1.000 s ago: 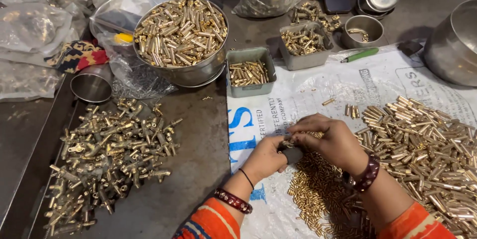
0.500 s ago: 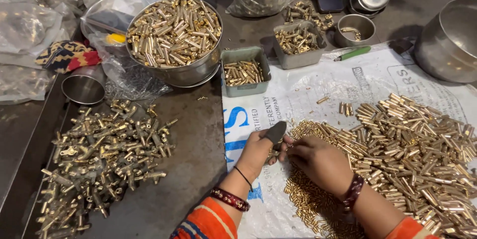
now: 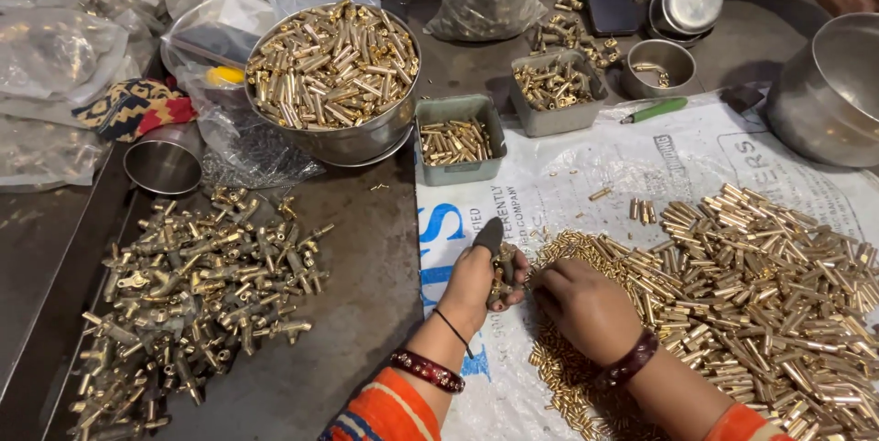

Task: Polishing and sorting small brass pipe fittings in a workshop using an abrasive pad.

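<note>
Brass fitting [image 3: 502, 274] and dark tool [image 3: 488, 235] are clamped in left hand [image 3: 476, 281], small, rigid, likely slippery; right hand [image 3: 586, 304] fingers curled together over brass pins [image 3: 732, 267]

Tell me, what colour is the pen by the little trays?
The pen is green, lying on the white printed sack. The head view shows it.

A dark metal workbench [image 3: 366, 249] carries everything. On its left half lies a loose heap of brass fittings [image 3: 192, 285], with a small steel cup [image 3: 165, 162] tipped on its side behind them. Toward the far edge stands a large steel bowl [image 3: 343, 143] full of brass tubes, beside a grey rectangular tray [image 3: 458, 171]. A white printed sack [image 3: 595, 175] spreads over the right half, under a wide heap of brass tubes [image 3: 760, 276].
</note>
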